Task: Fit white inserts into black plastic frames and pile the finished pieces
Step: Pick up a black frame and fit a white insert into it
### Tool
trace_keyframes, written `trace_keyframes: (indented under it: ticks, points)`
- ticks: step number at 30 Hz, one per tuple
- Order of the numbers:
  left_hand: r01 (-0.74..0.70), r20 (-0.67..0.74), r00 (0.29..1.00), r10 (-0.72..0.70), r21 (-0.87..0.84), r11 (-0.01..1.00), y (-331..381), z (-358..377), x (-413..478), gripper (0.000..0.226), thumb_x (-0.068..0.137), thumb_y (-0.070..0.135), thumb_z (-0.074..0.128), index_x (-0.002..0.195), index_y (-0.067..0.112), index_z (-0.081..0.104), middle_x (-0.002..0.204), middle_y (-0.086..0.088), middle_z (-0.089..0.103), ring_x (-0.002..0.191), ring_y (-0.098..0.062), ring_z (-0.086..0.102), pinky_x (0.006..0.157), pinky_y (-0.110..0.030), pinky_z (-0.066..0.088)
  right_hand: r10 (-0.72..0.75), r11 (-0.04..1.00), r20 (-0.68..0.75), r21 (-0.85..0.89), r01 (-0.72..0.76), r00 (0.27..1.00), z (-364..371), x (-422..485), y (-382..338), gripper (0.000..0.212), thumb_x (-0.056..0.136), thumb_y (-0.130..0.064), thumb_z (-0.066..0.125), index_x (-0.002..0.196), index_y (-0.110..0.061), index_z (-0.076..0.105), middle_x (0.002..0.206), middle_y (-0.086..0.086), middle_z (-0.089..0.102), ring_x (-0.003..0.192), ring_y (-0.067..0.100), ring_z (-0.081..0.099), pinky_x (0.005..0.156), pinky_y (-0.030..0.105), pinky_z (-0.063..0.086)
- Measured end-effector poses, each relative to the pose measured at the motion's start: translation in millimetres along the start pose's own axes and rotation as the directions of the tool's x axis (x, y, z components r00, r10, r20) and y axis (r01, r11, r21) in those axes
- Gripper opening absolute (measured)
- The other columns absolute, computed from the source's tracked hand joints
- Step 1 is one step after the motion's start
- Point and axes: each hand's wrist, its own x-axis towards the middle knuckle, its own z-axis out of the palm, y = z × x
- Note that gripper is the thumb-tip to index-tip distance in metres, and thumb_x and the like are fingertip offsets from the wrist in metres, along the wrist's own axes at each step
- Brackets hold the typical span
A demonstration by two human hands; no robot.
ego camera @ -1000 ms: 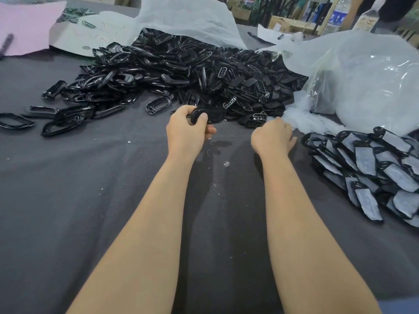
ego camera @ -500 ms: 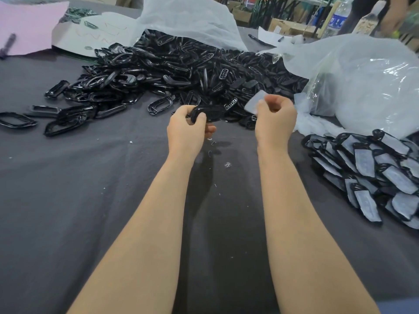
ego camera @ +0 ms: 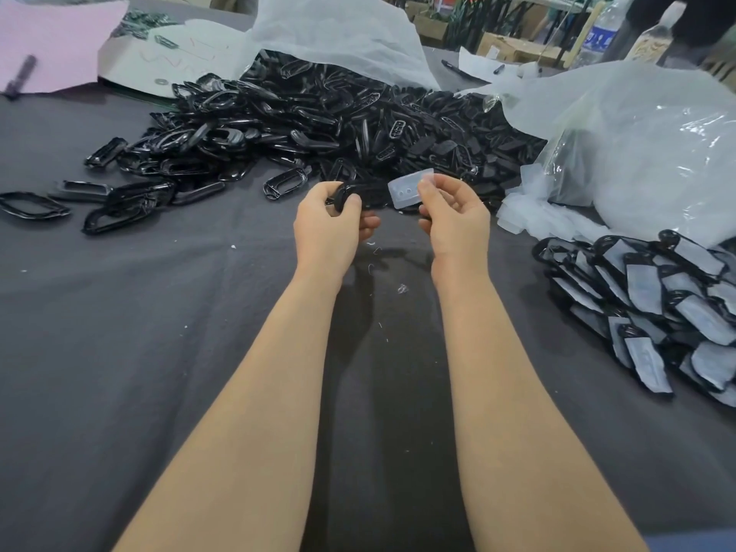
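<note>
My left hand (ego camera: 332, 223) grips a black plastic frame (ego camera: 360, 193) above the dark cloth. My right hand (ego camera: 454, 221) pinches a translucent white insert (ego camera: 410, 189) with two small holes, held just right of the frame and close to it. A big heap of loose black frames (ego camera: 318, 117) lies behind both hands. Loose white inserts (ego camera: 529, 211) spill from a clear bag at the right. A pile of finished pieces (ego camera: 653, 304), black frames with white inserts, lies at the right edge.
The table is covered by a dark grey cloth (ego camera: 139, 352). Clear plastic bags (ego camera: 637, 145) bulge at the right and back. A pink sheet (ego camera: 51, 41) and white paper (ego camera: 159, 57) lie at the far left. Stray frames (ego camera: 32, 205) sit on the left.
My right hand rose from the loose inserts with one white insert and brought it left, next to the frame. My left hand kept its hold on the frame.
</note>
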Motion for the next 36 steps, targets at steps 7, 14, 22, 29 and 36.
trace_keyframes:
  ticks: [7,14,22,29,36]
  points:
    - [0.003,0.009,1.000,-0.003,0.001,1.000,0,0,0,0.019,0.098,0.006,0.049,0.116,0.006,0.054,0.088,-0.012,0.068,0.060,-0.006,0.068,0.065,-0.021,0.058,0.119,0.939,0.035,0.320,-0.123,0.992,1,0,-9,0.013,0.091,0.002,0.059,0.083,-0.009,0.059,0.068,0.001,0.062,0.058,0.006,0.059,0.061,0.017,0.053]
    - [-0.043,0.063,0.997,0.044,-0.009,0.999,3,-2,-3,0.009,0.097,0.011,0.055,0.098,0.019,0.059,0.081,-0.004,0.070,0.064,-0.005,0.069,0.060,-0.016,0.054,-0.013,0.992,0.148,-0.125,0.032,0.989,12,-9,-1,0.014,0.089,-0.010,0.064,0.079,-0.020,0.063,0.076,-0.007,0.061,0.071,0.003,0.056,0.070,0.020,0.051]
    - [-0.110,0.134,0.985,0.104,0.036,0.993,4,-1,-4,0.020,0.099,0.007,0.049,0.102,0.023,0.061,0.082,0.000,0.071,0.068,-0.004,0.069,0.064,-0.016,0.054,-0.137,0.965,0.087,-0.211,0.153,0.987,12,-9,5,0.018,0.089,-0.008,0.063,0.077,-0.021,0.061,0.075,-0.001,0.064,0.073,0.015,0.063,0.082,0.044,0.057]
    - [-0.121,0.160,0.980,0.116,0.022,0.992,3,3,-4,0.020,0.102,0.009,0.041,0.111,0.015,0.057,0.083,-0.002,0.069,0.070,-0.007,0.069,0.067,-0.019,0.055,-0.155,0.969,0.012,-0.194,0.155,0.988,16,-11,6,0.021,0.089,-0.007,0.062,0.077,-0.023,0.058,0.082,0.004,0.063,0.084,0.026,0.064,0.085,0.048,0.053]
    - [-0.150,0.176,0.975,0.135,0.079,0.985,3,4,-7,0.017,0.100,0.019,0.051,0.113,0.010,0.057,0.083,0.000,0.070,0.070,-0.005,0.070,0.064,-0.015,0.053,-0.201,0.961,-0.018,-0.199,0.193,0.979,17,-13,8,0.009,0.089,-0.007,0.063,0.084,-0.014,0.058,0.083,0.004,0.063,0.083,0.026,0.064,0.081,0.042,0.054]
